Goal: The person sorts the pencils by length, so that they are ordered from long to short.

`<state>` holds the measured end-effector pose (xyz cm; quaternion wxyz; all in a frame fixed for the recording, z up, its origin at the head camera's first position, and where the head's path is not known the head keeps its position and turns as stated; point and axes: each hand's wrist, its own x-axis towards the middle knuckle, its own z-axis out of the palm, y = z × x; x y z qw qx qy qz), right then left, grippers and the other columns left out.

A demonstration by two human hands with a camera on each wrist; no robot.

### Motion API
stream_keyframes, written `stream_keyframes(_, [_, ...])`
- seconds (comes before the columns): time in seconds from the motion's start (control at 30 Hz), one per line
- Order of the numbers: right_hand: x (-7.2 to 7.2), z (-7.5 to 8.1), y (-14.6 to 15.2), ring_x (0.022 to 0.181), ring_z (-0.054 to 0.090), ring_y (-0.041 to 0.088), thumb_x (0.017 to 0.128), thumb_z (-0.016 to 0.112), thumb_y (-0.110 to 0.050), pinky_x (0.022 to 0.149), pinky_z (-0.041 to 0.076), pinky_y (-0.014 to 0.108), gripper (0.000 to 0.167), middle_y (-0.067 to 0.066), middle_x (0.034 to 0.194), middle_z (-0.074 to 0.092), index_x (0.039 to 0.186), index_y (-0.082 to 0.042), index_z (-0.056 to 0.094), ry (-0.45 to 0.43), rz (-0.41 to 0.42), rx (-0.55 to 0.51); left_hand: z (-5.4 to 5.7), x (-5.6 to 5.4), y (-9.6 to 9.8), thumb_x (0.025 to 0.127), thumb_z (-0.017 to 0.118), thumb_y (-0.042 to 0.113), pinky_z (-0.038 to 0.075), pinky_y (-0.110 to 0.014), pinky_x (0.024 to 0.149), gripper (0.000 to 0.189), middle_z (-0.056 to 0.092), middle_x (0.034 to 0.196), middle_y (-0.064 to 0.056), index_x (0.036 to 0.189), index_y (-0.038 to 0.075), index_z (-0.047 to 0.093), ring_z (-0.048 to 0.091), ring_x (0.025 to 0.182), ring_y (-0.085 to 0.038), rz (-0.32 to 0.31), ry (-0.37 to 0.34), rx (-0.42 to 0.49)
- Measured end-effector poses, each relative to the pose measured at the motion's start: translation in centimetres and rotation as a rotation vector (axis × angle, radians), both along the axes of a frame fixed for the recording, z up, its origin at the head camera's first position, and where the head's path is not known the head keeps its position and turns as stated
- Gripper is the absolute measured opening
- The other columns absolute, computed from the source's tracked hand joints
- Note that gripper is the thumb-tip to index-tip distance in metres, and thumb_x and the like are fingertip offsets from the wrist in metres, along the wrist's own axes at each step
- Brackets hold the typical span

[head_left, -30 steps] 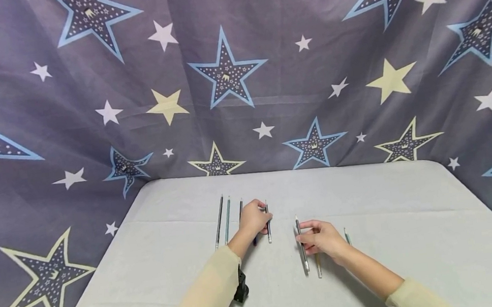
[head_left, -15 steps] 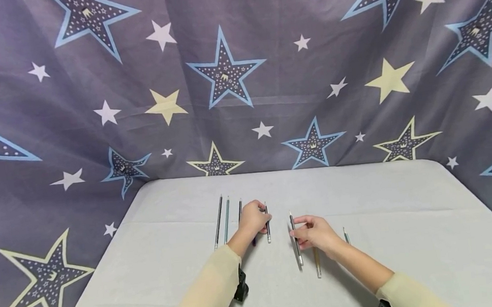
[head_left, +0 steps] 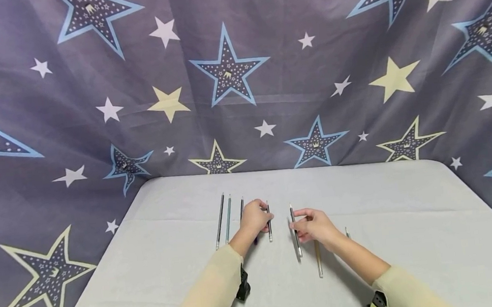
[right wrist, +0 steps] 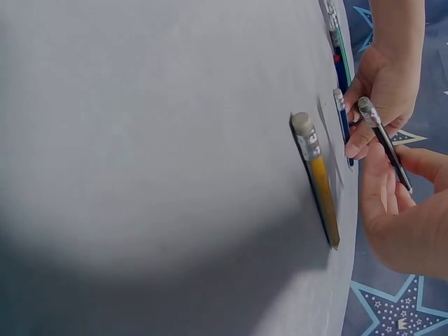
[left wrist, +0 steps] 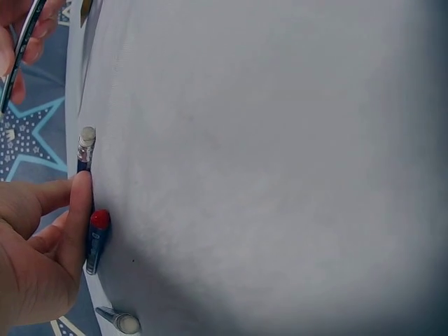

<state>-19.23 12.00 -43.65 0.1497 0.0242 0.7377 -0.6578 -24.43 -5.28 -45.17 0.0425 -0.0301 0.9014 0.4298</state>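
I counted eight pencils on or over one counter point(head_left: 416, 255): four dark pencils point(head_left: 220, 221), one each in my left grip point(head_left: 254, 218) and right grip point(head_left: 316, 225), plus one teal pencil point(head_left: 228, 218), one yellow pencil point(head_left: 319, 265), one red-ended pencil point(left wrist: 99, 222) and one pencil tip point(head_left: 347, 233) past my arm. I had two sleeves point(head_left: 207, 288) and two black wrist devices point(head_left: 243, 286), before one starry cloth point(head_left: 257, 88).

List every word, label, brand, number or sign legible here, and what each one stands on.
No words, brands or numbers can be read.
Dark pencil in the right hand: tiny pale marks on its barrel, too small to read.
Red-ended blue item: faint marks, too blurred to read.
Star-patterned backdrop: printed stars and crowns, no lettering visible.
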Motion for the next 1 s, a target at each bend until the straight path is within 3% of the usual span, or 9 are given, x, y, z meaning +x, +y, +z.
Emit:
stream_keyframes(0.67, [-1.4,0.1,-0.2,0.059,0.056,0.011,0.084,0.063,-0.002,0.057,0.057,0.023,0.046,0.005,0.077,0.055,0.127,0.007,0.047,-0.001,-0.032,0.017,0.1,0.1,0.1,0.08,0.072,0.008,0.052,-0.02,0.04,0.029,0.061,0.072,-0.007,0.106,0.001,0.06,0.059,0.045,-0.012,-0.003,-0.019,-0.038])
stream_keyframes(1.0, [-2.5,-0.1,-0.7,0.061,0.056,0.012,0.085,0.064,-0.004,0.06,0.059,0.027,0.044,0.006,0.078,0.056,0.125,0.004,0.05,0.004,-0.042,0.048,0.2,0.0,0.2,0.081,0.071,0.008,0.052,-0.021,0.04,0.028,0.061,0.082,-0.011,0.105,0.0,0.06,0.055,0.043,-0.01,-0.003,-0.016,-0.035])
